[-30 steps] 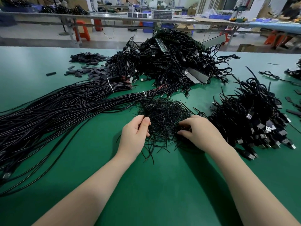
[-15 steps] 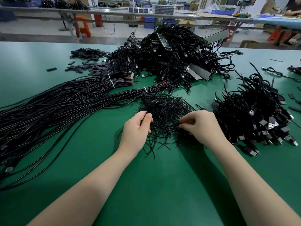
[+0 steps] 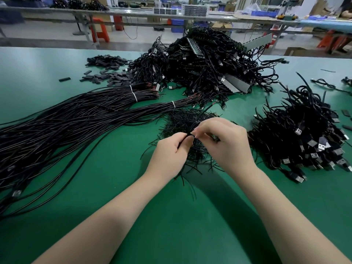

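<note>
While over the pile (image 3: 181, 119) — black tie (image 3: 187, 135) pinched in both grips: left hand (image 3: 169, 152), right hand (image 3: 227, 144).

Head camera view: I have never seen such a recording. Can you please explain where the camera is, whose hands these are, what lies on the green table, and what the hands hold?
There is no machine here. A person works with bare hands, and the camera sits on their head, looking down. The left hand and the right hand both pinch thin black strands with their fingers, above a small pile of such strands. On the green table lie long tied cable bundles at left, a heap of USB cables at right, and a bigger tangled heap behind.
</note>
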### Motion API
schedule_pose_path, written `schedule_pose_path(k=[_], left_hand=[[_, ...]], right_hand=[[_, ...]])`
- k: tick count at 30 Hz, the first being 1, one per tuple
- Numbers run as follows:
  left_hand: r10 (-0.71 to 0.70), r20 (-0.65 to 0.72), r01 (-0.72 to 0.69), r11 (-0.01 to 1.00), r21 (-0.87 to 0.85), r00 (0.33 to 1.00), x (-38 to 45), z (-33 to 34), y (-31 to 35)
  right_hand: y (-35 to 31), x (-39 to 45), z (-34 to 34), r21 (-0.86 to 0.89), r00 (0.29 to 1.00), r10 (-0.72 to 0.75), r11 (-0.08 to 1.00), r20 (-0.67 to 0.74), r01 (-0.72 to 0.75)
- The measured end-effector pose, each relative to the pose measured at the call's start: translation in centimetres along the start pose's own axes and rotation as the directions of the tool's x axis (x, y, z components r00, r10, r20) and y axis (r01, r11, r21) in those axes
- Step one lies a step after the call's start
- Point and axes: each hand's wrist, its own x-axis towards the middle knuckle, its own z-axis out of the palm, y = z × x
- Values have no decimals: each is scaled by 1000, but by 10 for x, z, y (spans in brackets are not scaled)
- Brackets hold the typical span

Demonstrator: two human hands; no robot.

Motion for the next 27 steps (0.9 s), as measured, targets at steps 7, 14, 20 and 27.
schedule_pose_path(k=[7, 14, 20, 27], left_hand=[[38, 32, -44, 981, 188, 999, -3, -1, 8], [41, 36, -50, 955, 294, 998, -5, -1, 19], [53, 168, -115, 917, 382, 984, -5, -6, 28], [135, 553, -366, 869, 332, 822, 1, -19, 43]], right_hand=[[-4, 0, 1, 29, 998, 57, 998, -4, -56], [-12, 4, -2, 220, 935, 342, 909, 88, -354], [-12, 23, -31, -210, 908, 232, 964, 350, -165], [1, 28, -63, -81, 691, 363, 911, 626, -405]])
